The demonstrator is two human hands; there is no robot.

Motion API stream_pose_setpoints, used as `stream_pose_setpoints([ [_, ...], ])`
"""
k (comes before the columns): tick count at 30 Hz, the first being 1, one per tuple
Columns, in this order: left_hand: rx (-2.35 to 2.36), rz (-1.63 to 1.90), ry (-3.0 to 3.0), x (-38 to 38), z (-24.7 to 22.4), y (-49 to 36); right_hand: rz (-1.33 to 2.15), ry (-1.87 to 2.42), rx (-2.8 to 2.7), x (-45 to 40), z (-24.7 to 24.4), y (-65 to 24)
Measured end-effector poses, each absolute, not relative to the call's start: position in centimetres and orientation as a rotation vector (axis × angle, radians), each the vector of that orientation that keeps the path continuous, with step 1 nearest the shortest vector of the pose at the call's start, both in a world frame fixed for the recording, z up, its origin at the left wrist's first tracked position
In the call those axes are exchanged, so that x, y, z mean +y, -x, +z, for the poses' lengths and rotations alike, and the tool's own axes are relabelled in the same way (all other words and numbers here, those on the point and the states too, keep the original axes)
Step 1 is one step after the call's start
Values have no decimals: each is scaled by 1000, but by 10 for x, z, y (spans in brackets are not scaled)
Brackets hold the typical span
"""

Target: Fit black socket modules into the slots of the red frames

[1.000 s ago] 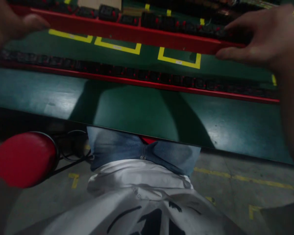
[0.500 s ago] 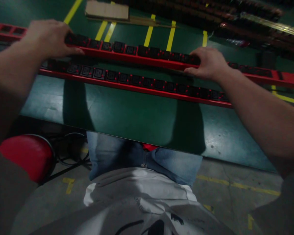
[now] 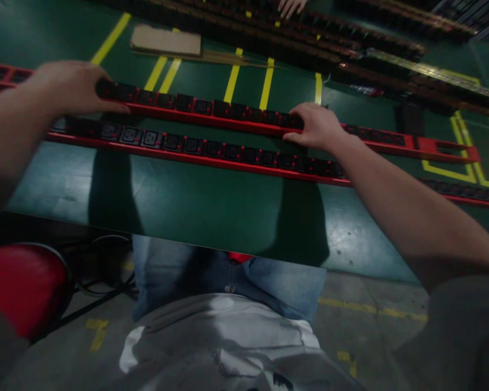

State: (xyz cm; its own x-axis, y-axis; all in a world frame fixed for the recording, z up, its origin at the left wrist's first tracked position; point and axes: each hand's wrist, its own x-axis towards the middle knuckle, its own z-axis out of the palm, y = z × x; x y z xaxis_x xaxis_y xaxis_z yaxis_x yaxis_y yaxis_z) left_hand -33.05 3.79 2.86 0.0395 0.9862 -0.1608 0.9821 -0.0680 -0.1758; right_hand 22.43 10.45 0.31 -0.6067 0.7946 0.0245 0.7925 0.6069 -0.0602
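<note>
A long red power strip [image 3: 236, 125] with a row of black sockets lies across the bench, farther from me than a second one. My left hand [image 3: 71, 89] is closed around its left part, thumb along the near side. My right hand [image 3: 315, 125] grips the same strip right of the middle, fingers over the far side. Nearer to me, a second red power strip [image 3: 212, 158] runs roughly parallel, its black sockets facing up. My right forearm passes over this nearer strip and hides part of it.
The green bench top [image 3: 212, 201] carries yellow tape lines. A flat cardboard piece [image 3: 165, 41] lies at the back left. Several dark strips [image 3: 244, 32] are stacked along the far side, where another person's hand [image 3: 292, 6] shows. A red stool [image 3: 24, 288] stands at lower left.
The view has shifted, so more of the far side and the strip's right end shows, along with another person's hand. Both my hands keep their hold on the farther strip.
</note>
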Motion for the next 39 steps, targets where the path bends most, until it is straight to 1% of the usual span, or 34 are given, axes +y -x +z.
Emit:
stream_pose_setpoints([
  [2,-2138,319,2269,38,29,331,45,1373,-2766,105,1,-225],
  [4,-2113,188,2310,35,28,328,31,1381,-2768,105,0,-225],
  [8,-1891,-101,2455,16,27,299,-3,1374,-2781,101,6,-221],
  [10,-1756,-91,2549,0,26,273,-46,1367,-2756,88,15,-219],
  [14,-1592,146,2637,-33,20,226,-90,1363,-2680,35,33,-234],
  [17,-1590,173,2598,-46,12,211,-55,1354,-2794,-3,36,-264],
  [20,-1710,93,2524,-46,3,210,-84,1398,-2877,-19,26,-298],
  [25,-1688,184,2449,-40,-2,212,-39,1503,-2820,-13,14,-325],
  [28,-1692,179,2454,-50,1,216,9,1494,-2823,-22,20,-323],
  [33,-1778,138,2452,-93,5,231,66,1435,-2846,-71,29,-311],
  [37,-1848,154,2463,-119,-4,249,118,1423,-2807,-105,24,-299],
  [39,-1906,192,2488,-122,-9,260,205,1393,-2816,-108,25,-297],
])
